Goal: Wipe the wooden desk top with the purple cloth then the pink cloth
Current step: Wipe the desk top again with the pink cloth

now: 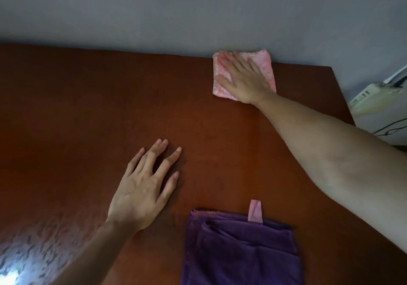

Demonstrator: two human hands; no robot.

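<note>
Wooden worktop (88, 108): reddish-brown, glossy, glare patch at the near-left corner; far edge butted against a grey wall (198, 9).

Purple cloth (240, 254): folded, laid at the near edge, right of centre, untouched by either of the hands. A pink hanging loop (255, 211) is seen sticking out past its far hem. Judged set aside, so the purple pass looks done.

Pink cloth (267, 64): folded into a square pad, at the far edge near the right corner, touching or nearly touching the wall.

Right hand (243, 78): laid flat on the pink cloth, fingers straight and spread, pressing down, nothing gripped.

Left hand (144, 186): flat on bare wood near centre, fingers loosely spread, nothing held; judged to be bracing.

Off the right edge a pale device (374, 99) with cables is partly visible; type cannot be told.

Handling, as judgement: the pink cloth is light, soft and limp, and likely to slide easily on the glossy finish. Palm pressure over the pad's middle should keep the folds together; edge-pinching would likely unfold it.
</note>
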